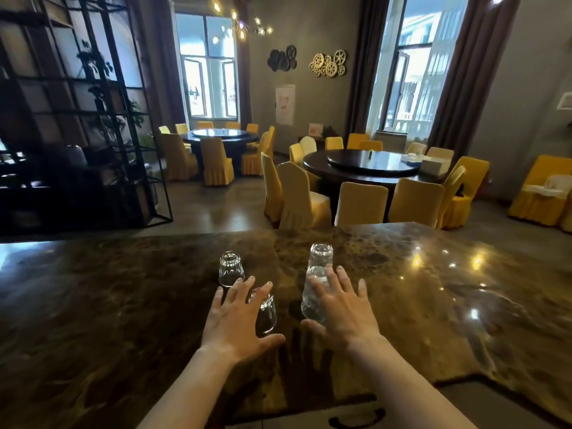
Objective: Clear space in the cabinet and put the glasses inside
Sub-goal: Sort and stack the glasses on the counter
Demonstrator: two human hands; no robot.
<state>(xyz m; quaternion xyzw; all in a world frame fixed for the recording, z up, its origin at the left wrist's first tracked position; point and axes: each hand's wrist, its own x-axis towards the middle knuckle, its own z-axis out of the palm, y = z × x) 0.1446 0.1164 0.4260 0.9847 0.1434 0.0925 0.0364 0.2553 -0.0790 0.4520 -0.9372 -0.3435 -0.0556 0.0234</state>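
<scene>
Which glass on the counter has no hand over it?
The far-left glass, standing upside down beyond the left hand. The near glass and stacked glasses sit under hands.

Restaurant dining hall, round tables (371, 168) with turntables, yellow-covered banquet chairs (360, 204), marble counter (123, 289) in front

A marble counter (402, 274) fronts round dining tables (371, 168) ringed by yellow-covered chairs (360, 204).
</scene>
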